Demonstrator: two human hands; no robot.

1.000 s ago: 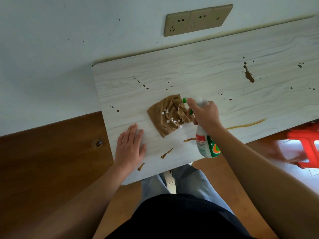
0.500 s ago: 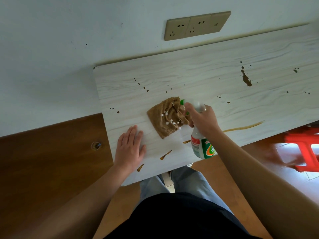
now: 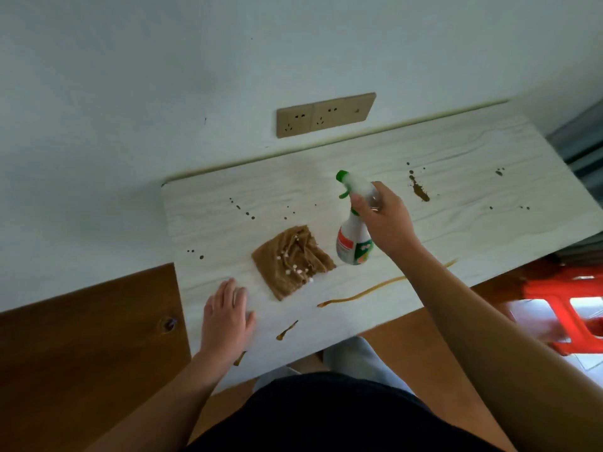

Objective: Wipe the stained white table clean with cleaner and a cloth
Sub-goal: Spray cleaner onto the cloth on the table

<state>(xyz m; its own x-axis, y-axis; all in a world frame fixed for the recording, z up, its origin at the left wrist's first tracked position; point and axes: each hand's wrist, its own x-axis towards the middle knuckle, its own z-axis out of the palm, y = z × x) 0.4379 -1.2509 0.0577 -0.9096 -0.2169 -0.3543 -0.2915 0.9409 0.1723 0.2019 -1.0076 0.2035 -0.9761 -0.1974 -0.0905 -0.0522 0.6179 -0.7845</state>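
Observation:
The white wood-grain table point(image 3: 463, 223) carries brown drops and streaks, among them a long streak point(image 3: 385, 285) near its front edge and a blotch point(image 3: 419, 190) at the right. A crumpled brown cloth point(image 3: 292, 261) with white foam specks lies left of centre. My right hand point(image 3: 383, 220) grips the neck of a white spray bottle point(image 3: 354, 243) with a green nozzle, held upright just right of the cloth, nozzle pointing left and away. My left hand point(image 3: 226, 316) rests flat on the table, close to the cloth's near left corner without touching it.
A beige socket strip point(image 3: 324, 115) sits on the wall behind the table. A red plastic stool point(image 3: 569, 303) stands on the floor at the right. Brown wooden floor shows to the left and below. My legs are under the table's front edge.
My right hand has lifted the spray bottle away from the cloth, to the right and farther back, and turned it more upright. The left hand has stayed flat in place.

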